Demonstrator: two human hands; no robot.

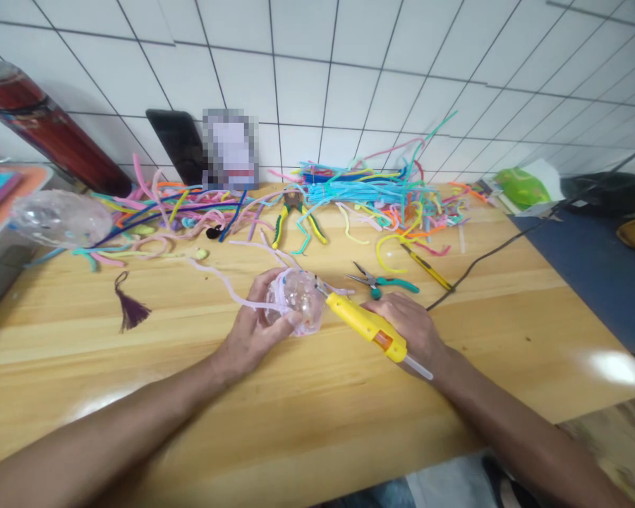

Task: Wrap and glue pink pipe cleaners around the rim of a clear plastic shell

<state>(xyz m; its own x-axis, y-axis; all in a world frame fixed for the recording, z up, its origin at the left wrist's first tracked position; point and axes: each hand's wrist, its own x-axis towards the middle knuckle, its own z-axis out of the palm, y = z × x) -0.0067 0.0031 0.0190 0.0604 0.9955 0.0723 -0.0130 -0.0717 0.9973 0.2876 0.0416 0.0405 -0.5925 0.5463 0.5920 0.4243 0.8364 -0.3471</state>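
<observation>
My left hand (262,321) is wrapped round a clear, rounded plastic piece (304,303), which looks like part of a bottle. A pale lilac pipe cleaner (222,279) lies across that piece, its loose end reaching up to the left. In my right hand (410,321) is a yellow glue gun (367,324), with a clear glue stick (419,367) poking out of its rear. The gun's nozzle is at the right upper edge of the plastic piece; whether they touch I cannot tell. My right fingers are partly hidden behind the gun.
Teal needle-nose pliers (389,282) and a yellow cutter (428,267) lie beyond my right hand, near a black cord (481,257). Green-yellow pliers (296,212) and heaped pipe cleaners (360,190) line the wall. Leftward are a purple tassel (131,303) and a clear bottle (61,217).
</observation>
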